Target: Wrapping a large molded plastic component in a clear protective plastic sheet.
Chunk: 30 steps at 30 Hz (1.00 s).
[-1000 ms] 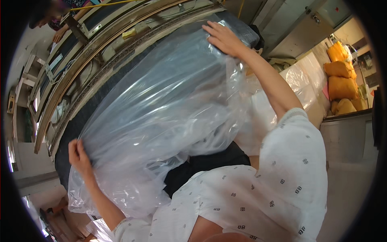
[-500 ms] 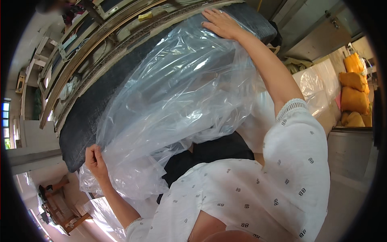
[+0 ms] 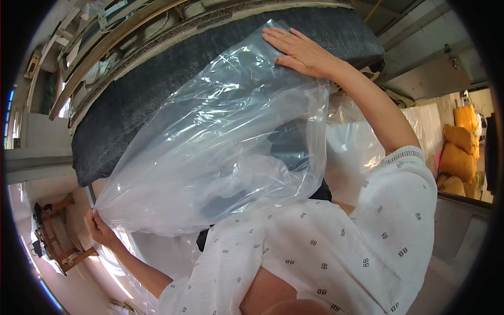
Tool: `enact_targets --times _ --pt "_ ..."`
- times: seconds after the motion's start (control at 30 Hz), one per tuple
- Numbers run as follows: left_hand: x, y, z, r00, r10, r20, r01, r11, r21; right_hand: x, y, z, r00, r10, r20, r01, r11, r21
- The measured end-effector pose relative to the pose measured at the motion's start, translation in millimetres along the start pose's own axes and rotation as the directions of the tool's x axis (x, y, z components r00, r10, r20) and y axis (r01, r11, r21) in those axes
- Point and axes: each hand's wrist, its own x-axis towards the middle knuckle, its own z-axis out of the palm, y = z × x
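Observation:
A large clear plastic sheet [image 3: 210,142] is stretched across the front of a long bench covered in dark grey cloth [image 3: 142,105]. It hangs down over my lap, crumpled and shiny. My left hand [image 3: 101,229] is closed on the sheet's gathered left corner, just off the bench's left end. My right hand [image 3: 300,51] lies flat with fingers stretched out, pressing the sheet's far upper corner against the dark cloth. Through the plastic, my black trousers [image 3: 291,147] show in part. I cannot tell whether the sheet is a single layer or a bag.
Behind the bench runs a wooden frame [image 3: 100,58] with bars and cables. Orange sacks [image 3: 457,157] are piled at the far right, beyond plastic-wrapped goods [image 3: 349,142]. A brown wooden stool [image 3: 55,231] lies at the lower left. A metal cabinet [image 3: 457,231] stands at the right.
My left hand has pulled the sheet's corner down and left, off the bench's end. The sheet is tauter between my hands. My right hand has slid slightly nearer along the dark cloth.

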Motion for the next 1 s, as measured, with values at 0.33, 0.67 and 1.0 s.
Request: enact_targets --times 0.33,0.67,1.0 --pt "-76.3 22.7 -30.5 0.981 0.193 -0.012 -0.17 0.892 0.418 40.1 37.2 13.8 0.952 0.17 -0.255 0.011 0.812 0.584" --pt "-190.0 19.6 26.5 0.905 -0.362 0.222 0.329 0.928 0.173 57.6 49.8 -2.2 0.943 0.331 0.015 -0.268 0.736 0.621" --pt "89.9 86.0 41.5 0.838 -0.542 -0.06 0.353 0.622 -0.698 79.4 50.6 -46.0 0.438 0.794 -0.423 0.026 0.459 0.888"
